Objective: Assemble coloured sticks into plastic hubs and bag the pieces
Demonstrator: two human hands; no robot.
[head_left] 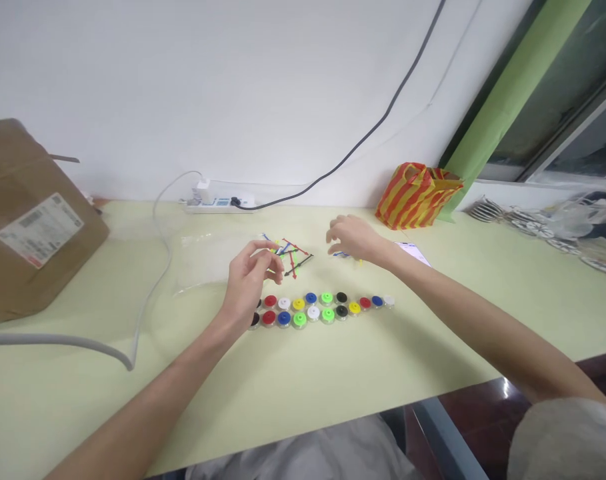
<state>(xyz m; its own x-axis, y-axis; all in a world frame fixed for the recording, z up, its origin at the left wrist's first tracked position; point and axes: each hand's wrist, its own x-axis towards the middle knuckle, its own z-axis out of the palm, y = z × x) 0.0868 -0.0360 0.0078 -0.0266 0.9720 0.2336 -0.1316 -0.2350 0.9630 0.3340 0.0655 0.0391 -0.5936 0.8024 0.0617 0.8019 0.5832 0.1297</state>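
Closest to us is our own lap in grey cloth (pixel 307 455), right under the edge of the pale yellow-green table (pixel 303 383). Over on the left, a thick grey cord (pixel 57 340) crosses the tabletop, kinks, and heads off toward the wall.

Further in we've got a double line of coloured discs (pixel 299 319) on clear round bases: black, red, blue, green, white and yellow. The two rows merge into one at the right end, and our left wrist covers some of the left end.

Just beyond those is our left hand (pixel 255 270), fingers curled in toward the thumb by the pile of thin arrow-ended sticks (pixel 293 259), which lie crossed over each other in red, black, blue and green. Can't tell if anything's pinched in there, tbh. Our right hand (pixel 353 237) is over a couple of loose blue and yellow pieces (pixel 341 254), fingers bent and loosely parted. Behind that forearm a phone (pixel 415 253) peeks out.

Left of the pile lies a clear plastic bag (pixel 205 260), and the big cardboard box (pixel 33 227) takes up the left side. Further back there's a red-and-yellow striped bag (pixel 415 197) on the right, then a white power strip (pixel 217 203) near the wall (pixel 183 87), with a black cable (pixel 363 140) running up from it.
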